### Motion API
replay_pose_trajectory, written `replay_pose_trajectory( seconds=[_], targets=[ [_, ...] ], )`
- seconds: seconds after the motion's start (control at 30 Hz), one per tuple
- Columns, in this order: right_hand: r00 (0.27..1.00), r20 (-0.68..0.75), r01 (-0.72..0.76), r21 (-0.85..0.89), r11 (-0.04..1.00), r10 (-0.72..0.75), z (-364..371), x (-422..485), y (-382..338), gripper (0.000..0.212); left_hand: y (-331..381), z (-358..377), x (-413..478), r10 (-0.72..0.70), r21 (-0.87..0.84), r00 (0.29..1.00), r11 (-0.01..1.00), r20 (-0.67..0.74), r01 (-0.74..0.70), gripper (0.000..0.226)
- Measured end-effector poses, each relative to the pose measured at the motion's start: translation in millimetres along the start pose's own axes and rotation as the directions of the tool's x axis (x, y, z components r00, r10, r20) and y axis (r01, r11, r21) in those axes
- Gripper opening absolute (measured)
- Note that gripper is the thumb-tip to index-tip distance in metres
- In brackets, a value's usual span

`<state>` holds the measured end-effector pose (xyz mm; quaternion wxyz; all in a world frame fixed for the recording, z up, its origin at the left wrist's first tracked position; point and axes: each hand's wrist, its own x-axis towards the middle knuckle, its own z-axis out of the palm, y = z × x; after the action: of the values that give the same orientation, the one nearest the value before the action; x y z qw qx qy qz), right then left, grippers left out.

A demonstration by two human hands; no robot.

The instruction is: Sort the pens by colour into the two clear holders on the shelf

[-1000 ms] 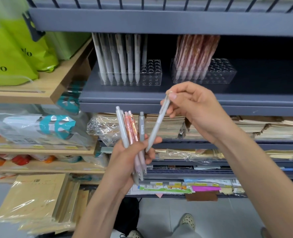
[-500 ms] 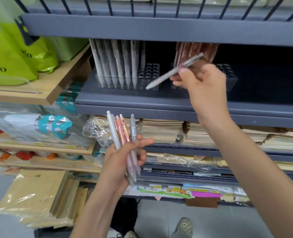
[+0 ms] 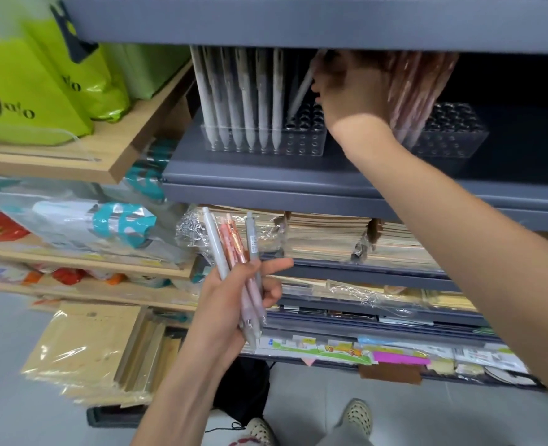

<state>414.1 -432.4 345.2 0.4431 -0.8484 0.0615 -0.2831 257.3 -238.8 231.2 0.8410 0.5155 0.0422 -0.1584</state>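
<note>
Nearest, the left hand (image 3: 231, 304) grips four pens (image 3: 234, 243), two grey and two pink, with its fingers curled round their lower halves. Farther off, on the shelf (image 3: 266, 175), the blurred right hand (image 3: 350, 91) pinches the top of a tilted grey pen (image 3: 300, 91). Its tip is in the left holder (image 3: 308, 143), beside the upright grey pens (image 3: 243, 91). The pink pens (image 3: 417, 88) stand in the right holder (image 3: 453, 133).

1. The right hand (image 3: 350, 91), just right of the left holder (image 3: 305, 143), is blurred; its fingertips on the leaning grey pen (image 3: 299, 93) are lost in shadow.
2. Which hole takes the pen's tip, I cannot tell.
3. Above the holder, the upper shelf (image 3: 298, 24) hides the tops of the standing pens (image 3: 243, 98).
4. Right of it, the wrist partly hides the right holder (image 3: 453, 133); its pink pens (image 3: 417, 88) are too blurred to count.
5. Below it, the print on the bundle of pens (image 3: 231, 243) that the left hand (image 3: 224, 304) grips is unreadable.
</note>
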Motion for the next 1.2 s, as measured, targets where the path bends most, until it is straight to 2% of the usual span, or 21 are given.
replay_pose_trajectory(
  seconds=[0.1,0.17,0.27,0.4,0.5,0.6,0.77,0.8,0.87,0.93,0.97,1.07,1.2],
  targets=[
    [0.997,0.024,-0.069,-0.051,0.996,0.071,6,9,-6,0.041,0,-3,1,0.000,0.044,1.000,0.999,0.008,0.000,0.006],
    [0.992,0.062,-0.102,-0.064,0.993,0.106,9,13,-9,0.039,1,-4,2,0.012,0.050,1.000,0.999,0.002,-0.012,0.009],
    [0.995,0.079,-0.052,-0.100,0.994,0.060,12,13,-9,0.031,1,-5,5,0.011,0.027,1.000,1.000,-0.004,-0.011,0.009],
    [0.999,0.027,-0.023,-0.047,0.999,0.024,14,10,-5,0.025,3,-11,9,0.004,0.006,1.000,1.000,-0.007,-0.004,0.009],
    [0.999,0.032,-0.029,-0.055,0.998,0.031,16,10,-1,0.026,4,-13,12,-0.003,-0.010,1.000,1.000,0.016,0.003,0.026],
    [0.998,0.043,-0.034,-0.071,0.997,0.037,14,9,1,0.025,5,-17,14,-0.030,-0.027,0.999,0.999,0.018,0.031,0.008],
    [0.998,0.006,-0.057,0.058,0.997,0.057,-1,-16,-5,0.010,9,-18,16,-0.018,-0.043,0.998,0.999,0.061,0.021,0.013],
    [0.998,0.048,-0.055,0.096,0.994,0.051,-6,-30,-8,0.012,11,-17,16,-0.009,-0.035,0.998,0.999,0.067,0.011,0.012],
    [0.967,0.252,-0.061,0.120,0.991,0.029,-17,-61,-11,0.020,12,-14,16,0.013,-0.018,0.997,1.000,0.080,-0.012,0.010],
    [0.879,0.477,-0.033,0.043,0.999,0.009,-24,-88,-12,0.022,12,-11,15,0.028,-0.009,0.996,1.000,0.088,-0.027,0.009],
    [0.838,0.546,-0.024,0.009,1.000,0.016,-25,-97,-12,0.022,13,-9,15,0.033,-0.005,0.995,0.999,0.091,-0.032,0.012],
    [0.791,0.610,-0.068,-0.004,0.998,0.057,-24,-112,-8,0.018,10,-3,16,0.038,0.009,0.995,0.999,0.094,-0.039,0.022],
    [0.789,0.611,-0.118,0.049,0.992,0.063,-29,-116,-6,0.012,6,5,17,0.040,-0.090,0.998,0.995,0.049,-0.035,0.011]
  ],
)
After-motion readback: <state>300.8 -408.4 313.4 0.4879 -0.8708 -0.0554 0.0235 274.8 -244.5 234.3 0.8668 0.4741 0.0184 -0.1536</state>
